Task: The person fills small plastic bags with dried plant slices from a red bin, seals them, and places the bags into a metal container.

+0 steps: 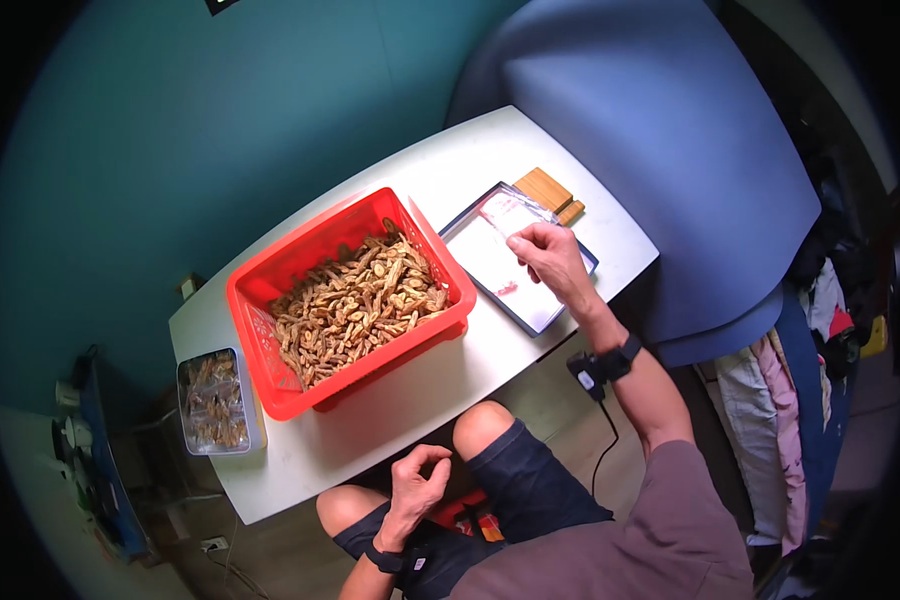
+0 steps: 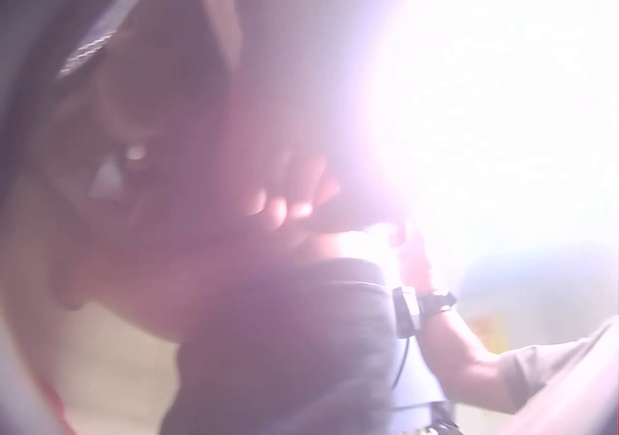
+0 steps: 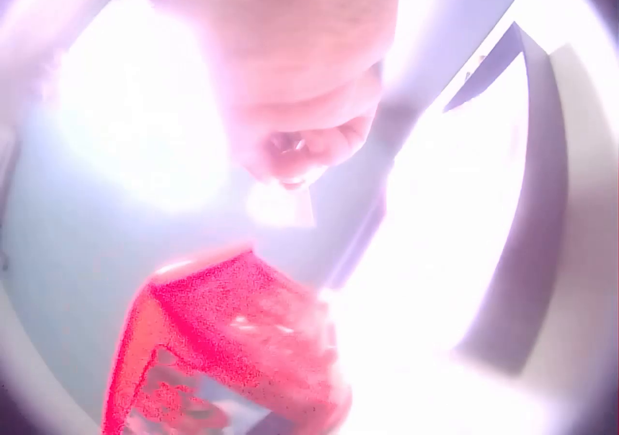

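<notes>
The left hand (image 1: 418,490) is loosely curled, holding nothing. Beyond: one basket (image 1: 390,368) of slices (image 1: 370,300), too many to count. Farther, the right hand (image 1: 552,265) pinches a bag (image 1: 508,208) over one tray (image 1: 530,327) — likely light, limp, slippery; best taken by its edge — its fingertips nearly closed.

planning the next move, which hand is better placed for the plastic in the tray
Right, likely: the right hand is over the tray, close to the plastic, while the left hand is down by the lap.
</notes>
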Demonstrator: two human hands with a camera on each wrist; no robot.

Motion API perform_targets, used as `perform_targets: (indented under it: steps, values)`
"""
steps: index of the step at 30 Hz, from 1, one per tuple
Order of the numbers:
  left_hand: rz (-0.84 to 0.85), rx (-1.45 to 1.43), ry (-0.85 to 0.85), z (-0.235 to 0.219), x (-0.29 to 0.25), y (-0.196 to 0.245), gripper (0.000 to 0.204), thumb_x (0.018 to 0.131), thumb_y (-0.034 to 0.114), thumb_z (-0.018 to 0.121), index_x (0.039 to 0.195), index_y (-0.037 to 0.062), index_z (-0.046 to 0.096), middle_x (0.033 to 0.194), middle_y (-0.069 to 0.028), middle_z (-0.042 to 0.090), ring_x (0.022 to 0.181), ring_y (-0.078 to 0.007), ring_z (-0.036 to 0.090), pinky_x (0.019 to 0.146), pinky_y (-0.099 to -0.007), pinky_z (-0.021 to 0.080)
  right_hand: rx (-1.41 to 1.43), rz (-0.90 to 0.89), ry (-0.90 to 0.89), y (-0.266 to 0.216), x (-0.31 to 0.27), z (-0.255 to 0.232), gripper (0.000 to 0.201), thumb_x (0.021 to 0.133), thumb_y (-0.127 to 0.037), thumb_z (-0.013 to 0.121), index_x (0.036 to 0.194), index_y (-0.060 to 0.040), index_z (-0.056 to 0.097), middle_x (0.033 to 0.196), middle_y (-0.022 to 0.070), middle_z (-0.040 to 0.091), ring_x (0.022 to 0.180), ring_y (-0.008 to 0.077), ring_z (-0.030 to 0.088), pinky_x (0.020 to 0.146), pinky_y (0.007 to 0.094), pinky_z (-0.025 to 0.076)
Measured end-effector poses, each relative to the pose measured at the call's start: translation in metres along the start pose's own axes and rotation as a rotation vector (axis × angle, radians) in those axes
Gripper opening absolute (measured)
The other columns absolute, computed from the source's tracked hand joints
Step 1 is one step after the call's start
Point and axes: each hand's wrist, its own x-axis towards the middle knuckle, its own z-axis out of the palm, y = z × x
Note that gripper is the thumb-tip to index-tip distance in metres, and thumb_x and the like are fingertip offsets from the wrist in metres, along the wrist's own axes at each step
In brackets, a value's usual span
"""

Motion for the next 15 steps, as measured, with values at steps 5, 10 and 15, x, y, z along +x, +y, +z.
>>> perform_targets:
  steps: [5,10,15]
  values:
    - [0.135,-0.186,0.197,0.005,-0.007,0.077,0.015,0.088,0.003,0.07,0.102,-0.0007,0.066,0.086,-0.0027,0.069,0.079,-0.0083,0.065,0.075,-0.0236,0.053,0.259,0.052,-0.009,-0.042,-0.098,0.018,0.02,0.093,-0.018,0.072,0.088,0.0016,0.07,0.066,0.0003,0.062,0.048,0.004,0.049,0.043,0.0196,0.036]
    - [0.062,-0.35,0.163,0.015,-0.021,0.129,0.02,0.094,0.009,0.069,0.111,-0.0016,0.066,0.086,-0.0003,0.067,0.074,-0.0038,0.058,0.066,-0.0201,0.047,0.38,0.055,-0.154,-0.05,-0.191,0.053,0.015,0.094,-0.013,0.072,0.089,0.0009,0.07,0.064,-0.0036,0.059,0.05,0.0016,0.046,0.045,0.019,0.033]
    - [0.093,-0.349,0.205,0.022,-0.059,0.125,0.018,0.097,0.016,0.068,0.103,-0.0006,0.07,0.081,0.0016,0.067,0.068,-0.0025,0.056,0.06,-0.0194,0.045,0.36,0.039,-0.265,-0.057,-0.239,0.071,0.013,0.094,-0.011,0.072,0.089,0.0005,0.07,0.066,-0.0055,0.058,0.057,-0.0003,0.046,0.048,0.0181,0.034]
